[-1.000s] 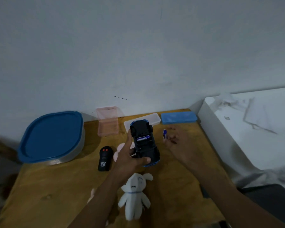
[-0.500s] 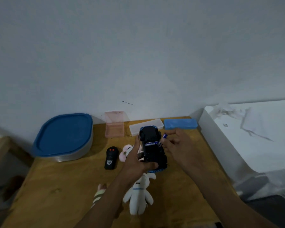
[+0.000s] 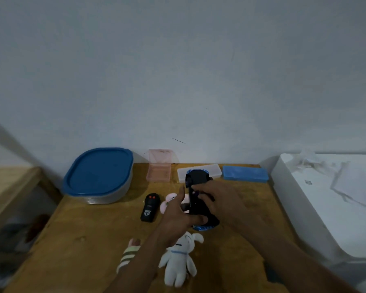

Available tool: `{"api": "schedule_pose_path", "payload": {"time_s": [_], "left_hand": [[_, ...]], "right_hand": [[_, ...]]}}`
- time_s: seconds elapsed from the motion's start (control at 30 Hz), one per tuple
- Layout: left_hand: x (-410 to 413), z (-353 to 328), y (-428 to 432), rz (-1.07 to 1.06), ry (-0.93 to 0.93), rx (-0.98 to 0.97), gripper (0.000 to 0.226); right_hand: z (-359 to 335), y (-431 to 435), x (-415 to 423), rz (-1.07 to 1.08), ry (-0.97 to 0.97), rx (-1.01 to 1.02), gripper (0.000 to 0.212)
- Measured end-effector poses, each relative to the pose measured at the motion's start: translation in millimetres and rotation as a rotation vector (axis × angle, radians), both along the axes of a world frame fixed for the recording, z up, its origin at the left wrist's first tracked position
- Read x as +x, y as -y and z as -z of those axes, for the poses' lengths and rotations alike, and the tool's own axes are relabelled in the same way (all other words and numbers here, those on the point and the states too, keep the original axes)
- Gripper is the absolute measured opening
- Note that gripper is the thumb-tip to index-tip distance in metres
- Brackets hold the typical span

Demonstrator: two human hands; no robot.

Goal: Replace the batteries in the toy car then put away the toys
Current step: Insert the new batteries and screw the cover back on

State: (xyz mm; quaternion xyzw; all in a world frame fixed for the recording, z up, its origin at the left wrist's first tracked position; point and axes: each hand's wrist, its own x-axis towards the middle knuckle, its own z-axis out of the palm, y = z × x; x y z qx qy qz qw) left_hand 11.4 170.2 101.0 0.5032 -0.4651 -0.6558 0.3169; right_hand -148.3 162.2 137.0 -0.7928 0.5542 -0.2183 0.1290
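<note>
Head view: no writing can be read. The black remote control [image 3: 149,207] with two red buttons has a white badge, too small to read.

The left hand [image 3: 178,214] grips the black toy car [image 3: 195,180] with a blue rim, belly up, over the middle of the wooden table [image 3: 82,240]. Its thumb is on the car's left side and its fingers wrap the near end.

A second ago the right hand [image 3: 218,199] pinched a small battery off to the right of the car. Now it lies on the car's belly with bent fingers. A tiny purple spot shows at the fingertips, too small to make out, so what this hand holds cannot be told.

The right hand hides most of the car. A pink soft toy [image 3: 169,199] is half hidden behind the left hand. The left arm covers part of a white soft rabbit [image 3: 178,263] and a striped soft toy [image 3: 128,254].

Along the far edge, left to right, sit a big grey tub with a blue lid [image 3: 99,174], a clear pink box [image 3: 159,166], a clear white box [image 3: 215,171] and a flat blue box [image 3: 244,174].
</note>
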Motion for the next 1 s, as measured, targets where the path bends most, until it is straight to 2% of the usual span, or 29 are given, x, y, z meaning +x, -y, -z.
{"api": "schedule_pose_path", "payload": {"time_s": [0.1, 0.2, 0.4, 0.53, 0.63, 0.83, 1.0], "left_hand": [[0.3, 1.8, 2.1, -0.032, 0.022, 0.017, 0.112], [-0.3, 3.4, 5.2, -0.043, 0.062, -0.005, 0.104], [2.4, 6.7, 5.7, -0.035, 0.064, -0.007, 0.077], [6.4, 8.1, 3.8, -0.016, 0.055, -0.016, 0.073], [12.6, 9.3, 1.6, -0.012, 0.046, -0.019, 0.075], [28.2, -1.6, 7.5, 0.07, 0.021, -0.056, 0.064], [34.2, -4.8, 10.3, 0.082, 0.019, -0.094, 0.067]], "right_hand": [[-1.2, 4.8, 1.5, -0.069, -0.049, -0.029, 0.022], [-2.7, 7.4, 4.2, -0.135, -0.187, -0.075, 0.019], [-2.9, 4.3, 16.8, -0.147, -0.41, 0.021, 0.035], [-2.2, 2.3, 22.6, -0.144, -0.468, 0.055, 0.036], [-3.9, 0.7, 28.3, -0.137, -0.458, 0.064, 0.034], [-14.8, 5.8, 34.1, -0.109, -0.322, 0.029, 0.028], [-18.9, 7.8, 39.4, -0.137, -0.373, -0.034, 0.026]]}}
